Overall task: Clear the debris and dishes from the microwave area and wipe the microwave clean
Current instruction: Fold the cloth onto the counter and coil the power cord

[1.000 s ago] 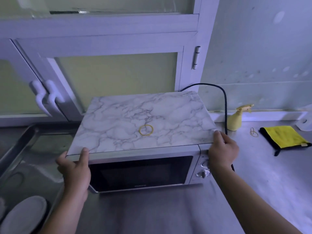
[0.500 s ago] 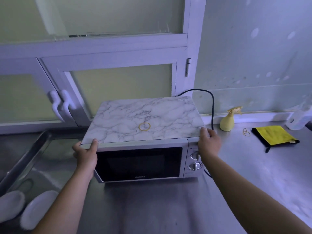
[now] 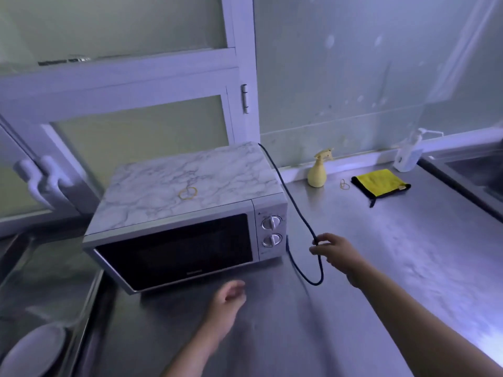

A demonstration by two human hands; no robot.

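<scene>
1. Head view shows the microwave (image 3: 174,248) standing skewed on the steel counter (image 3: 394,262), with its door angled toward the left. Half a second ago both hands gripped its front corners; now both have let go.
2. The right hand (image 3: 337,254) has shifted to the black power cord (image 3: 295,210). It pinches the cord between thumb and fingertips just right of the control knobs, above the loop that drops to the counter.
3. The left hand (image 3: 228,297) hovers low in front of the door, fingers loosely curled, holding nothing.
4. A rubber band (image 3: 187,193) lies on the marbled top, as it did before. A second band (image 3: 344,184) lies on the counter between the spray bottle (image 3: 318,172) and the yellow cloth (image 3: 381,183).
5. My reading is that shifting the oven is done and the cord is being drawn clear. Neither band has been picked up yet, and wiping has not begun. The cloth and spray sit well apart from both hands.
</scene>
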